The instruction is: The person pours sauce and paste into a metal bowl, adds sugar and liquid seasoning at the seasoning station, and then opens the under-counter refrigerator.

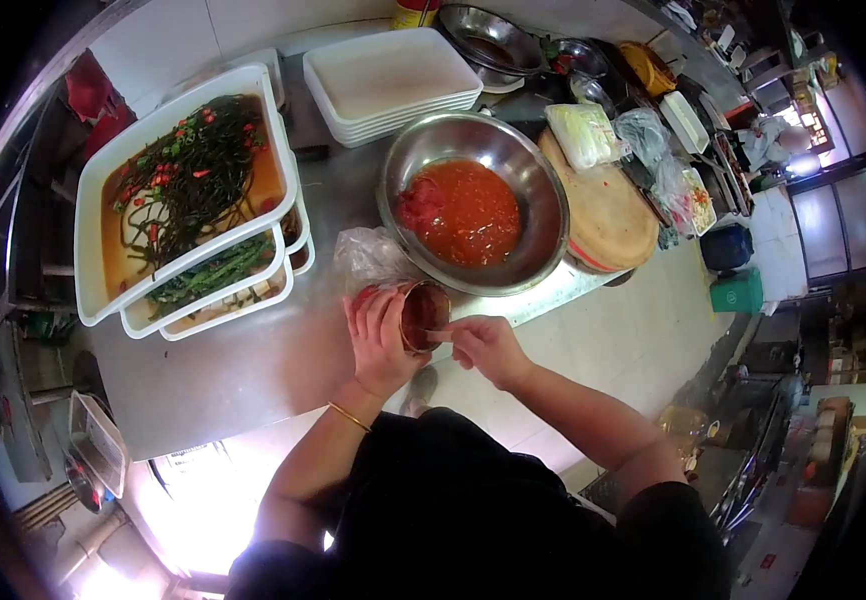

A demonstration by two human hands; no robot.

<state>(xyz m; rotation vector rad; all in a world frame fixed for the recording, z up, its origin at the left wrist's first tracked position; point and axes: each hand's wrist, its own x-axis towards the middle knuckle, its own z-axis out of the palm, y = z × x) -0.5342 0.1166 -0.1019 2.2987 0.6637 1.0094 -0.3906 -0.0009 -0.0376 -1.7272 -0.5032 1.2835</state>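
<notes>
My left hand (381, 340) is wrapped around a jar (427, 308) with red residue on its inner wall, tilted so that its mouth faces up and to the right. In my right hand (491, 350) is the handle of a pale utensil (439, 336), whose far end goes into the jar; its kind is hidden. Just beyond the jar stands a large steel bowl (551, 215) with orange-red sauce (473, 215) and a darker red lump (421, 204) at its left side. A crumpled clear plastic bag (368, 255) lies left of the bowl, close behind my left hand.
White trays (88, 230) at the left hold dark green strands with chopped red peppers in brown liquid. A stack of white trays (393, 80) stands behind the bowl. On the right are a round wooden board (613, 215) and a wrapped pale package (583, 136). Steel bowls (493, 40) stand farther back.
</notes>
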